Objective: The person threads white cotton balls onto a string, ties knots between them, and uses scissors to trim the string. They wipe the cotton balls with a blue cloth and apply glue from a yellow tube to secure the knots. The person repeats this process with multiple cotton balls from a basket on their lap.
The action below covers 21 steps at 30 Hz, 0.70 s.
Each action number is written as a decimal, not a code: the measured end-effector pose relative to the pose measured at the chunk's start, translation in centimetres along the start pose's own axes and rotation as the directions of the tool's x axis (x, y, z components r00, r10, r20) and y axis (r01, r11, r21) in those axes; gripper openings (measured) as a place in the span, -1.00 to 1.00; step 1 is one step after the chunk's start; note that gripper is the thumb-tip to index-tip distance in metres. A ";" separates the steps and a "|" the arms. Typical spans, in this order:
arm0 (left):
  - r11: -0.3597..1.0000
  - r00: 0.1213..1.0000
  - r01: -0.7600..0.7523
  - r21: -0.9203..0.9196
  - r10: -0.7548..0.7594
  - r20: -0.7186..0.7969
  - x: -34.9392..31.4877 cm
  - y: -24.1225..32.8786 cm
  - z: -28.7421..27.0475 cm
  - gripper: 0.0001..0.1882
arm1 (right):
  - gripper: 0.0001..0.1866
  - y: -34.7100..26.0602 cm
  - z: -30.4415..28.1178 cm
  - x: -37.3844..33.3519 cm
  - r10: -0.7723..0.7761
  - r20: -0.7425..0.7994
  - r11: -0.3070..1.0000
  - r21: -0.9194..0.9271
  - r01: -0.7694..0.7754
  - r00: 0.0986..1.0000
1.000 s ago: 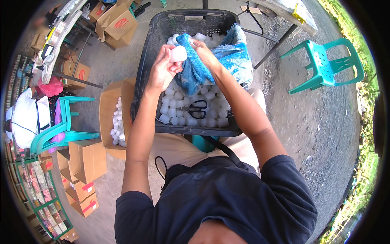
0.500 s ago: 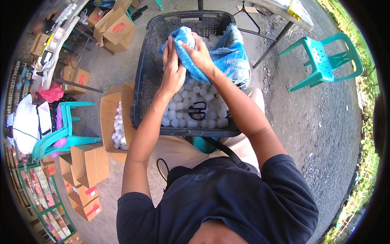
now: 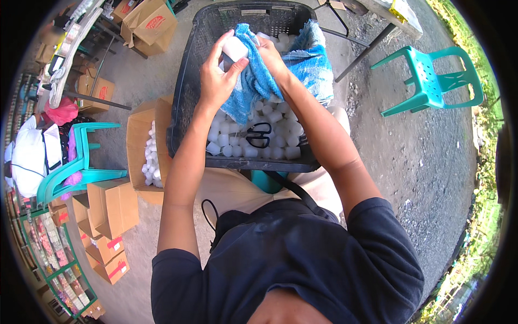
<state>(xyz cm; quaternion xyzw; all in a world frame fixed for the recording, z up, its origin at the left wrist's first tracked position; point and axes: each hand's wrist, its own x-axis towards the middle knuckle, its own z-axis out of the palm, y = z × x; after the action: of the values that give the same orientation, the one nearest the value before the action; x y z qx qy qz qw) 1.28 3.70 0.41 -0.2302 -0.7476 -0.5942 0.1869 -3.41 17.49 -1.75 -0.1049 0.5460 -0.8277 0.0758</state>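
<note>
In my left hand (image 3: 216, 81) is a short, white, cylindrical container (image 3: 235, 49), gripped between the thumb and fingers. My right hand (image 3: 273, 62) grips a blue towel (image 3: 260, 77) that touches the container's right side and hangs down. Both hands are over a black plastic crate (image 3: 186, 102), which holds many similar small white containers (image 3: 275, 116). A pair of scissors (image 3: 259, 136) with black handles lies on top of them; its blades are hard to make out. Another blue-and-white cloth (image 3: 314, 70) drapes over the crate's right side.
Left of the crate stands an open cardboard box (image 3: 141, 119) with white pieces inside. Beyond it are stacked cartons (image 3: 113, 208) and a teal chair (image 3: 81, 167). Another teal chair (image 3: 431, 75) stands at the right, near a table (image 3: 396, 16).
The towel covered the held container before; now it is drawn aside and the white container shows in my left hand. My hands have moved slightly apart. The whole view has shifted a little.
</note>
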 end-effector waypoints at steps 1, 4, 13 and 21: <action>0.999 0.998 0.025 0.023 -0.024 -0.054 -0.1 -0.5 -0.2 -0.37 | -0.68 -0.6 0.1 -0.2 0.064 0.068 0.997 0.044 -0.068 0.996; 0.998 0.990 0.070 -0.001 -0.069 -0.121 0.2 -0.8 -0.5 -0.41 | -0.49 -1.7 1.6 -1.2 -0.121 0.043 0.925 -0.356 0.129 0.992; 0.987 0.987 0.159 -0.018 -0.160 -0.015 0.9 -1.9 -2.2 -0.50 | -0.70 -2.4 0.9 -0.3 -0.328 0.274 0.698 -0.574 0.427 0.904; 0.935 0.812 0.294 -0.200 -0.354 -0.465 0.9 -2.6 -4.2 -0.60 | -0.59 1.2 -1.1 -0.7 -0.420 0.088 -0.237 -0.971 -0.016 0.903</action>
<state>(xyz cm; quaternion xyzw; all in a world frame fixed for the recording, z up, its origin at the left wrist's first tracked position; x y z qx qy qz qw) -0.95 -0.72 -0.26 0.0495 -0.6666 -0.6994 0.2533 -3.03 18.13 -3.27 -0.0956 0.9572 -0.1057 -0.2518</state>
